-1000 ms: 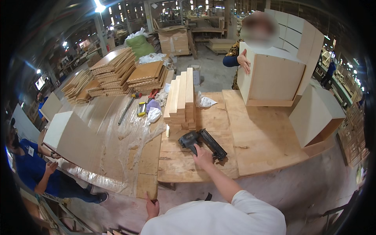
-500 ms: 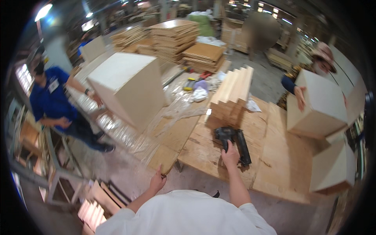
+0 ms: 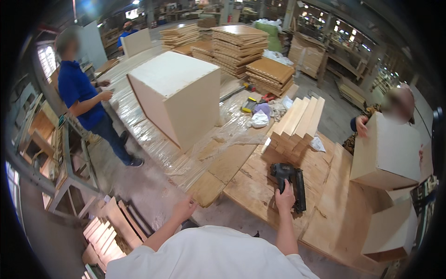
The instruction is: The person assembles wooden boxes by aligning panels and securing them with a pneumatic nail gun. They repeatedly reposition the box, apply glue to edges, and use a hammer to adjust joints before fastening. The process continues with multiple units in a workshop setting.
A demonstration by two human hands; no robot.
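Observation:
My right hand [image 3: 285,199] is wrapped around the handle of a black nail gun [image 3: 280,175], which rests on the plywood tabletop [image 3: 251,190]. Just beyond the gun lies a stack of pale wood strips [image 3: 297,122]. My left hand [image 3: 185,208] is by the near corner of the film-covered table [image 3: 204,186], its fingers loosely apart and nothing visible in them. Whether it touches the corner is hard to make out. Farther along that table stands a large white box-shaped cabinet [image 3: 190,95].
At left stands a person in blue [image 3: 83,97]; at right another person holds a white box [image 3: 383,151], with an open box [image 3: 392,232] nearer me. Stacked panels [image 3: 239,49] rise at the back. A yellow-and-black tool [image 3: 249,105] and rags lie mid-table. Wood pieces [image 3: 104,237] sit low left.
The view has swung left, shifting the scene rightward. The person in blue has drawn a hand away from the large cabinet. My right hand still grips the nail gun.

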